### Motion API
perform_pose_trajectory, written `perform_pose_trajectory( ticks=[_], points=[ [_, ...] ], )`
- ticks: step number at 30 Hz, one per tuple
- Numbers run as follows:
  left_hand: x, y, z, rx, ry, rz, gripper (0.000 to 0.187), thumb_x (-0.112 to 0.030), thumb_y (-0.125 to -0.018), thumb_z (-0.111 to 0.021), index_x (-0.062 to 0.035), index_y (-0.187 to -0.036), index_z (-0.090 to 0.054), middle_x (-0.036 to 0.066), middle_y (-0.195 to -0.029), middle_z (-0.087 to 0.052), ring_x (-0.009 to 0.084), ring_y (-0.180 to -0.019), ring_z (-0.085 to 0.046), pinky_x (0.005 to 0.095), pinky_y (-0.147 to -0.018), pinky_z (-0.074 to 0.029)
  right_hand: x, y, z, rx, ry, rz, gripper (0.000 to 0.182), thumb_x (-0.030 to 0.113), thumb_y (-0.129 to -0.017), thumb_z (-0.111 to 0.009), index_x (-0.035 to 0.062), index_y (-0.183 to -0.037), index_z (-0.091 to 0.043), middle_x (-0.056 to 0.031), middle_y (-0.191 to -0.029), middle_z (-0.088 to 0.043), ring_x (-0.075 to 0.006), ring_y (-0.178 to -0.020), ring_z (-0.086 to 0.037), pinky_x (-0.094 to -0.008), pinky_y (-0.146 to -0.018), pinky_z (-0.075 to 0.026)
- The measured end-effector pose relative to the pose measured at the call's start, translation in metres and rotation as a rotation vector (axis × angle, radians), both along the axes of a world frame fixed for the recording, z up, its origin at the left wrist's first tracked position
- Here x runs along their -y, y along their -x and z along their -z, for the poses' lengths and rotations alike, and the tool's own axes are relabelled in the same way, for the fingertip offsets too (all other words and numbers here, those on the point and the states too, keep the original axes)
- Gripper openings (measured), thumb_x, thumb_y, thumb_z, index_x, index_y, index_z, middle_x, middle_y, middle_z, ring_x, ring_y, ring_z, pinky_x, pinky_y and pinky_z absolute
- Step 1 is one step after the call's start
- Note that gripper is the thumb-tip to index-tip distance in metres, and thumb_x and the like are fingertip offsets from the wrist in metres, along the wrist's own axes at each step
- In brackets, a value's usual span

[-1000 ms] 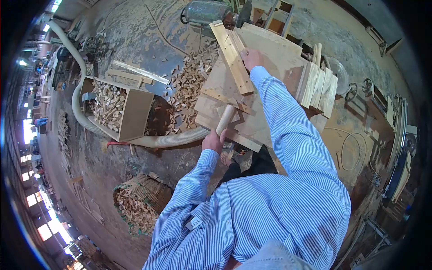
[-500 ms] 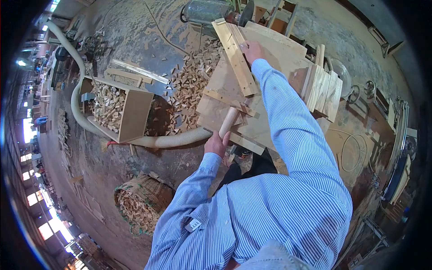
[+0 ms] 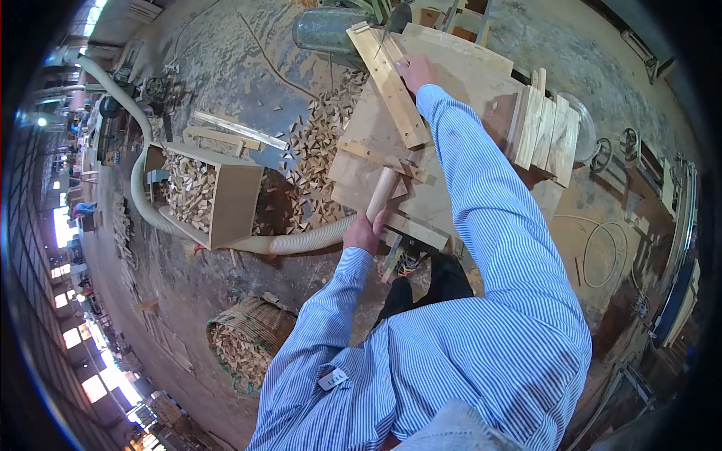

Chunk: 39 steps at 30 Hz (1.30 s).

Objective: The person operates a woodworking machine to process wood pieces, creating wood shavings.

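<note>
My left hand [image 3: 364, 230] is wrapped round the near end of a round wooden piece [image 3: 381, 192], whose far end meets a short wooden crosspiece [image 3: 386, 162] on the worktable [image 3: 451, 173]. Farther up, my right hand [image 3: 418, 73] rests with bent fingers at the right edge of a long wooden fence [image 3: 389, 86]. What its fingertips hold, if anything, is hidden. Stacked pale boards [image 3: 547, 135] lie on the table's right side.
Triangular offcuts [image 3: 320, 150] are heaped on the floor left of the table. An open wooden box [image 3: 235, 203] and a basket [image 3: 259, 323] hold more. A ribbed hose [image 3: 308, 239] runs under the table, and a round blade [image 3: 398, 18] stands beyond the fence.
The view has shifted slightly. My right hand has moved a little up along the fence. My left hand still grips the round piece.
</note>
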<state>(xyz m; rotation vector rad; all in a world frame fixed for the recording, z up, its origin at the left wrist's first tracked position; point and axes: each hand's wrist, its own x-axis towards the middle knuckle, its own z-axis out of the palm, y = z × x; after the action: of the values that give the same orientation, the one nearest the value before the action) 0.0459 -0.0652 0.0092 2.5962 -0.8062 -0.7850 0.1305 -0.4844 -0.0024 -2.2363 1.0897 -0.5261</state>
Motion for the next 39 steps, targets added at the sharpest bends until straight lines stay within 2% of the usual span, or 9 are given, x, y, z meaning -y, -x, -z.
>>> perform_pose_trajectory(
  ticks=[6,12,18,21,23,26,29,32,39],
  points=[
    [0.008,0.000,0.001,0.039,-0.020,0.012,0.059,-0.058,-0.101,-0.052,0.0010,-0.107,-0.054,0.030,-0.087,-0.069,0.0502,-0.086,-0.068,0.0581,-0.075,-0.053,0.002,0.009,-0.008,-0.041,0.041,0.007,0.042,0.043,-0.093,-0.067,0.0117,-0.119,-0.074,-0.0211,-0.111,-0.072,-0.0399,-0.107,-0.066,-0.0494,-0.095,-0.052],
    [-0.004,0.005,0.000,0.137,0.047,0.034,0.059,-0.057,-0.101,-0.053,0.0019,-0.102,-0.058,0.031,-0.083,-0.068,0.0507,-0.080,-0.067,0.0578,-0.071,-0.052,-0.010,0.039,-0.028,0.029,-0.066,0.127,0.037,0.034,-0.087,-0.073,0.0086,-0.113,-0.075,-0.0204,-0.116,-0.070,-0.0389,-0.112,-0.065,-0.0493,-0.099,-0.051],
    [-0.028,0.010,-0.013,0.070,0.029,0.017,0.061,-0.057,-0.101,-0.054,0.0037,-0.104,-0.056,0.034,-0.089,-0.068,0.0527,-0.085,-0.066,0.0603,-0.075,-0.051,-0.055,0.063,-0.043,0.023,0.147,-0.020,0.035,0.030,-0.087,-0.073,0.0070,-0.113,-0.075,-0.0190,-0.111,-0.070,-0.0404,-0.105,-0.067,-0.0500,-0.095,-0.052],
    [-0.046,0.014,-0.011,0.077,0.039,0.027,0.059,-0.056,-0.100,-0.054,0.0026,-0.105,-0.056,0.033,-0.089,-0.068,0.0523,-0.086,-0.066,0.0608,-0.076,-0.050,-0.074,0.060,-0.015,0.136,0.195,0.124,0.028,0.027,-0.087,-0.070,0.0062,-0.104,-0.077,-0.0194,-0.106,-0.072,-0.0402,-0.097,-0.069,-0.0504,-0.091,-0.054],
    [-0.052,0.013,-0.008,0.038,0.018,0.018,0.057,-0.056,-0.100,-0.055,0.0012,-0.106,-0.055,0.031,-0.088,-0.069,0.0518,-0.085,-0.066,0.0601,-0.074,-0.050,-0.074,0.049,-0.007,0.068,-0.082,0.125,0.024,0.028,-0.086,-0.069,0.0068,-0.094,-0.079,-0.0198,-0.097,-0.074,-0.0384,-0.092,-0.070,-0.0499,-0.089,-0.054],
    [-0.068,0.016,-0.002,0.053,0.027,0.025,0.056,-0.056,-0.100,-0.056,-0.0001,-0.105,-0.055,0.030,-0.088,-0.069,0.0513,-0.084,-0.066,0.0597,-0.073,-0.051,-0.086,0.034,-0.013,0.060,-0.085,0.150,0.024,0.029,-0.085,-0.070,0.0078,-0.088,-0.079,-0.0194,-0.091,-0.074,-0.0379,-0.087,-0.071,-0.0489,-0.087,-0.054],
    [-0.073,0.017,-0.011,0.008,-0.015,0.003,0.057,-0.057,-0.100,-0.055,-0.0002,-0.104,-0.055,0.030,-0.088,-0.069,0.0508,-0.084,-0.067,0.0592,-0.073,-0.052,-0.079,0.017,-0.008,0.020,-0.138,0.105,0.028,0.034,-0.090,-0.071,0.0113,-0.105,-0.079,-0.0169,-0.098,-0.076,-0.0355,-0.090,-0.072,-0.0455,-0.085,-0.055],
    [-0.076,0.018,-0.014,0.019,-0.031,0.005,0.058,-0.058,-0.100,-0.055,-0.0002,-0.103,-0.055,0.029,-0.086,-0.069,0.0502,-0.085,-0.067,0.0586,-0.073,-0.052,-0.070,0.002,0.000,0.091,-0.145,0.101,0.022,0.031,-0.085,-0.072,0.0111,-0.089,-0.080,-0.0177,-0.090,-0.074,-0.0375,-0.087,-0.071,-0.0485,-0.083,-0.054],
    [-0.072,0.016,-0.019,-0.039,-0.017,-0.022,0.058,-0.059,-0.099,-0.055,-0.0005,-0.101,-0.056,0.028,-0.084,-0.069,0.0501,-0.084,-0.068,0.0580,-0.074,-0.052,-0.057,-0.015,0.003,0.063,-0.094,0.093,0.023,0.034,-0.087,-0.072,0.0141,-0.096,-0.081,-0.0169,-0.094,-0.075,-0.0369,-0.092,-0.070,-0.0487,-0.086,-0.054]
  ],
)
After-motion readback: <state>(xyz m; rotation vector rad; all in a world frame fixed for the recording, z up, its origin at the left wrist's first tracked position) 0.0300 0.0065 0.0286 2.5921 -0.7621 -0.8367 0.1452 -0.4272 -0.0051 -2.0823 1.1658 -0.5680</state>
